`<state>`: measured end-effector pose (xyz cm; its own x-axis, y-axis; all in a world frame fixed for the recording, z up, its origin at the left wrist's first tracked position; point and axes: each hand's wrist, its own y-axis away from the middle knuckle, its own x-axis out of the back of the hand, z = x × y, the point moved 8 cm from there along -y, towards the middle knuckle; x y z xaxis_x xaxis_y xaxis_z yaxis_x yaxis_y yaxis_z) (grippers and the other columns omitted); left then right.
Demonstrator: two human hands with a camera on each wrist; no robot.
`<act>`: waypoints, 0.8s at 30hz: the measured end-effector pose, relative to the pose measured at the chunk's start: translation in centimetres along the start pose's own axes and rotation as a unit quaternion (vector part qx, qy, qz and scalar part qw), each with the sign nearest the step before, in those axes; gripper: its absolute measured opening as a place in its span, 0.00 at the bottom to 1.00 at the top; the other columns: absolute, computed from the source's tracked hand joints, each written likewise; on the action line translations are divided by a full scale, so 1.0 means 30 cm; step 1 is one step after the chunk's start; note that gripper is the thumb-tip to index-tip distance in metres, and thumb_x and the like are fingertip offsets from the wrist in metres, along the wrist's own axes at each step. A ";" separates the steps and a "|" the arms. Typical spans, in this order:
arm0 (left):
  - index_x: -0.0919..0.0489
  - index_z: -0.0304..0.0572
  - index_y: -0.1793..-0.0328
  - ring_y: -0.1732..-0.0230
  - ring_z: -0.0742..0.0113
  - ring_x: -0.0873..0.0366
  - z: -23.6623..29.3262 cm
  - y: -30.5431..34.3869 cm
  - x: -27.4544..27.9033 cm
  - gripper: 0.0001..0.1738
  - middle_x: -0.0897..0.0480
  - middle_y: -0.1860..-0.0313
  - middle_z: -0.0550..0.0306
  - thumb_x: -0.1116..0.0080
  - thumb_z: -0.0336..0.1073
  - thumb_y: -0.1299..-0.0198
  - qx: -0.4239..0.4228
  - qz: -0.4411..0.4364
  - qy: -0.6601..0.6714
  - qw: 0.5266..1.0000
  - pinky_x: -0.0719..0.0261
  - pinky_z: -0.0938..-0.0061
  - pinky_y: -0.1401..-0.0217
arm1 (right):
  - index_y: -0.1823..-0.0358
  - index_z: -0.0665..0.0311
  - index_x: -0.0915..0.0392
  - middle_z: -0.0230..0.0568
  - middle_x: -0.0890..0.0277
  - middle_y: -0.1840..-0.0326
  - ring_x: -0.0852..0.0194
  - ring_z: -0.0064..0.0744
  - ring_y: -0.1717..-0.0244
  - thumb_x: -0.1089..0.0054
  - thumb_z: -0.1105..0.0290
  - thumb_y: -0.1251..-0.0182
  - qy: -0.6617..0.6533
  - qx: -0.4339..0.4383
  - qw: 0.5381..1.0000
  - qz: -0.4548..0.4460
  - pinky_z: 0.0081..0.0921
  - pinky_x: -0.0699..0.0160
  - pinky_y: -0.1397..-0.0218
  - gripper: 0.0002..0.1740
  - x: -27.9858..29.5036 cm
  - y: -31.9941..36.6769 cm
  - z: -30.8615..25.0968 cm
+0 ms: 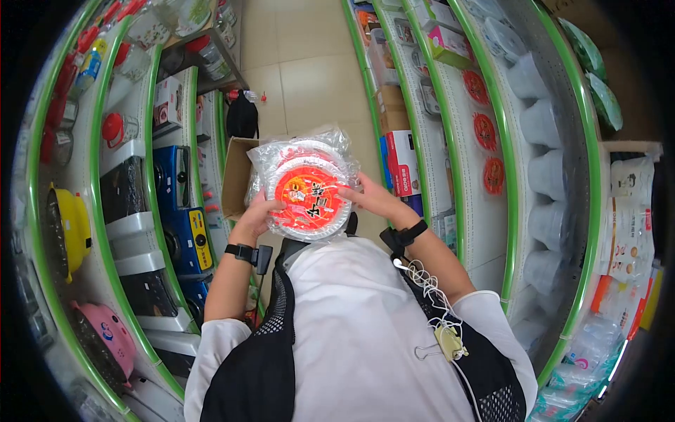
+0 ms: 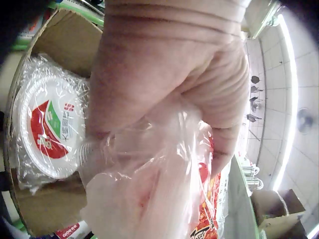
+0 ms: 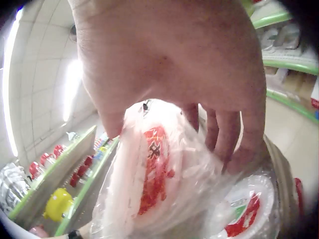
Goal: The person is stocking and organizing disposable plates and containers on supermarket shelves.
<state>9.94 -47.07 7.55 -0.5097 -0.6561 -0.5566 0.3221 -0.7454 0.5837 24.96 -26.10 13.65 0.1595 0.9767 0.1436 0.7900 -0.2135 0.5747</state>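
Both hands grip a plastic-wrapped pack of white disposable plates [image 1: 313, 200] with a round red label, held up before the chest. My left hand [image 1: 259, 213] has the pack's left edge, thumb over the label side and fingers behind. At the right edge is my right hand [image 1: 373, 197], its thumb likewise on the front. In the right wrist view its fingers [image 3: 234, 134] reach round behind the wrap. Beyond the held pack stands an open cardboard box [image 2: 65, 45]. Inside it is another wrapped plate pack [image 2: 47, 124] with a red and green label.
Green-edged shelves flank the narrow aisle. On the left are blue boxes [image 1: 176, 204] and a yellow pot [image 1: 68, 232]; on the right, clear plastic tubs [image 1: 545, 169] and round red-labelled packs [image 1: 485, 131]. A black bag [image 1: 242, 114] lies past the box, by the tiled floor [image 1: 320, 77].
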 end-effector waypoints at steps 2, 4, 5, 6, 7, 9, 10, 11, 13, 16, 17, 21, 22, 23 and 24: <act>0.44 0.39 0.24 0.39 0.54 0.22 0.016 0.026 -0.111 0.46 0.26 0.35 0.46 0.40 0.16 0.51 -0.016 -0.007 0.031 0.999 0.17 0.59 0.40 | 0.36 0.67 0.30 0.44 0.20 0.48 0.20 0.27 0.52 0.32 0.54 0.35 -0.040 0.100 0.992 0.070 0.30 0.21 0.50 0.33 0.066 0.052 -0.058; 0.46 0.40 0.22 0.37 0.55 0.23 -0.026 0.010 -0.126 0.43 0.26 0.34 0.47 0.40 0.21 0.43 -0.016 -0.032 0.006 0.999 0.19 0.59 0.37 | 0.35 0.68 0.30 0.44 0.19 0.49 0.20 0.27 0.53 0.33 0.57 0.34 -0.054 0.117 0.990 0.051 0.29 0.21 0.50 0.32 0.115 0.045 0.024; 0.46 0.40 0.22 0.36 0.56 0.24 -0.053 -0.010 -0.114 0.38 0.27 0.34 0.47 0.43 0.27 0.37 -0.013 -0.016 0.032 0.999 0.21 0.59 0.35 | 0.35 0.68 0.31 0.44 0.17 0.51 0.19 0.26 0.54 0.33 0.60 0.33 -0.060 0.129 0.989 0.029 0.28 0.20 0.50 0.30 0.138 0.039 0.069; 0.46 0.41 0.22 0.35 0.57 0.25 -0.065 -0.023 -0.127 0.34 0.27 0.33 0.48 0.45 0.33 0.30 -0.008 -0.003 0.058 0.998 0.22 0.59 0.34 | 0.35 0.68 0.31 0.44 0.17 0.51 0.19 0.26 0.54 0.33 0.60 0.33 -0.068 0.131 0.988 0.041 0.28 0.20 0.50 0.30 0.176 0.044 0.096; 0.46 0.41 0.22 0.35 0.57 0.25 -0.079 -0.035 -0.154 0.34 0.27 0.33 0.48 0.45 0.33 0.30 -0.001 -0.011 0.048 0.999 0.22 0.59 0.34 | 0.36 0.69 0.30 0.44 0.17 0.53 0.19 0.26 0.55 0.36 0.63 0.32 -0.061 0.120 0.990 0.035 0.28 0.20 0.52 0.27 0.208 0.054 0.133; 0.40 0.41 0.23 0.32 0.56 0.27 -0.101 -0.061 -0.227 0.30 0.29 0.29 0.50 0.57 0.50 0.24 -0.012 -0.036 0.008 0.999 0.26 0.57 0.29 | 0.37 0.70 0.29 0.43 0.17 0.55 0.19 0.26 0.56 0.38 0.66 0.31 -0.060 0.105 0.992 0.041 0.27 0.20 0.53 0.24 0.260 0.103 0.202; 0.40 0.41 0.23 0.32 0.56 0.27 -0.117 -0.076 -0.265 0.30 0.29 0.29 0.50 0.57 0.50 0.24 -0.006 -0.044 0.001 0.999 0.26 0.57 0.29 | 0.40 0.71 0.28 0.43 0.17 0.56 0.19 0.26 0.56 0.39 0.66 0.30 -0.130 0.097 0.985 0.053 0.28 0.19 0.54 0.22 0.279 0.123 0.224; 0.39 0.41 0.23 0.31 0.56 0.28 -0.134 -0.087 -0.299 0.31 0.29 0.28 0.49 0.57 0.51 0.24 0.005 -0.043 0.012 0.999 0.28 0.56 0.28 | 0.42 0.72 0.26 0.43 0.17 0.56 0.19 0.26 0.57 0.40 0.67 0.30 -0.200 0.091 0.973 0.063 0.28 0.19 0.54 0.20 0.300 0.144 0.248; 0.38 0.40 0.24 0.30 0.57 0.29 -0.156 -0.103 -0.377 0.31 0.29 0.28 0.50 0.56 0.51 0.24 0.019 -0.050 0.011 0.999 0.32 0.56 0.26 | 0.44 0.72 0.25 0.42 0.17 0.57 0.19 0.25 0.59 0.40 0.67 0.30 -0.214 0.103 0.963 0.131 0.26 0.21 0.57 0.19 0.358 0.195 0.287; 0.37 0.39 0.25 0.31 0.59 0.29 -0.194 -0.144 -0.485 0.30 0.28 0.29 0.51 0.55 0.50 0.24 0.012 -0.079 -0.039 0.996 0.31 0.59 0.27 | 0.47 0.72 0.24 0.41 0.17 0.59 0.20 0.23 0.62 0.39 0.67 0.31 -0.236 0.097 0.948 0.190 0.22 0.23 0.62 0.17 0.435 0.263 0.372; 0.34 0.38 0.26 0.33 0.61 0.27 -0.198 -0.159 -0.509 0.27 0.26 0.30 0.52 0.54 0.47 0.24 0.000 -0.067 -0.055 0.996 0.30 0.61 0.28 | 0.49 0.71 0.24 0.40 0.18 0.59 0.21 0.22 0.63 0.38 0.67 0.31 -0.242 0.081 0.949 0.184 0.21 0.24 0.64 0.16 0.455 0.282 0.403; 0.33 0.36 0.27 0.33 0.62 0.26 -0.257 -0.225 -0.600 0.27 0.26 0.30 0.51 0.54 0.46 0.24 0.013 -0.073 -0.047 0.996 0.29 0.63 0.29 | 0.53 0.66 0.24 0.36 0.19 0.61 0.20 0.20 0.65 0.38 0.66 0.31 -0.275 0.072 0.928 0.242 0.20 0.23 0.64 0.12 0.588 0.384 0.539; 0.33 0.36 0.27 0.33 0.62 0.26 -0.271 -0.240 -0.613 0.27 0.26 0.30 0.51 0.54 0.46 0.24 0.016 -0.078 -0.047 0.996 0.29 0.63 0.29 | 0.53 0.66 0.24 0.36 0.19 0.61 0.20 0.20 0.65 0.38 0.66 0.31 -0.274 0.070 0.927 0.246 0.20 0.23 0.64 0.12 0.615 0.417 0.564; 0.33 0.36 0.27 0.33 0.61 0.26 -0.288 -0.253 -0.619 0.27 0.26 0.30 0.51 0.54 0.46 0.24 0.025 -0.073 -0.051 0.996 0.29 0.63 0.29 | 0.51 0.65 0.25 0.35 0.19 0.62 0.20 0.21 0.65 0.38 0.66 0.30 -0.359 0.073 0.891 0.267 0.21 0.22 0.64 0.13 0.647 0.455 0.602; 0.33 0.35 0.27 0.33 0.61 0.26 -0.304 -0.264 -0.627 0.28 0.26 0.31 0.50 0.54 0.47 0.24 0.034 -0.069 -0.053 0.996 0.29 0.63 0.28 | 0.49 0.65 0.26 0.34 0.19 0.62 0.19 0.21 0.65 0.39 0.66 0.30 -0.440 0.076 0.848 0.285 0.21 0.22 0.64 0.14 0.678 0.495 0.642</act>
<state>24.25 -29.89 7.99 -0.6280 -0.5294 -0.5704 0.1911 -0.8154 0.5465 51.32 -8.99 9.59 0.8683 0.3678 -0.3328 0.4928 -0.7166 0.4937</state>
